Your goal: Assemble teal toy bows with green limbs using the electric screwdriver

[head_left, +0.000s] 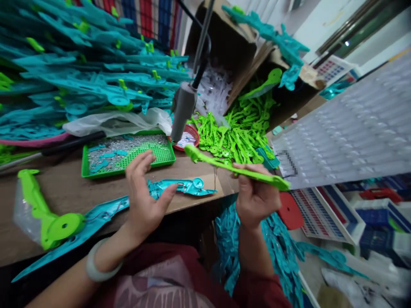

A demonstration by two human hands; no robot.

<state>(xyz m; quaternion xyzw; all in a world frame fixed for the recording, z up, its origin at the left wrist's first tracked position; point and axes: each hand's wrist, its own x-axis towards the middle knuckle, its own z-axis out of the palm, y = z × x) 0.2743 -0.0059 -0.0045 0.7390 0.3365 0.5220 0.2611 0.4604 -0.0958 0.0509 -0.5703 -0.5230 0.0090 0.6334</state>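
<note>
My right hand (255,199) grips a long bright-green plastic part (221,164), held tilted above the table's front edge. My left hand (144,194) is raised with thumb and fingers apart and nothing visible between them. Beneath it lies a long teal plastic shell (105,211), partly hidden by that hand. A small metal-looking piece and a round boss (198,183) show at the shell's right end. On the shell's left part sits another green part with a round disc (66,226). I cannot tell whether my left hand touches the shell.
Behind the hands are a green tray (128,169) of small metal pieces and a red basket (189,134). An electric screwdriver (183,109) hangs above the table. Loose green parts (236,132) pile at the back; teal shells (96,77) are stacked at left.
</note>
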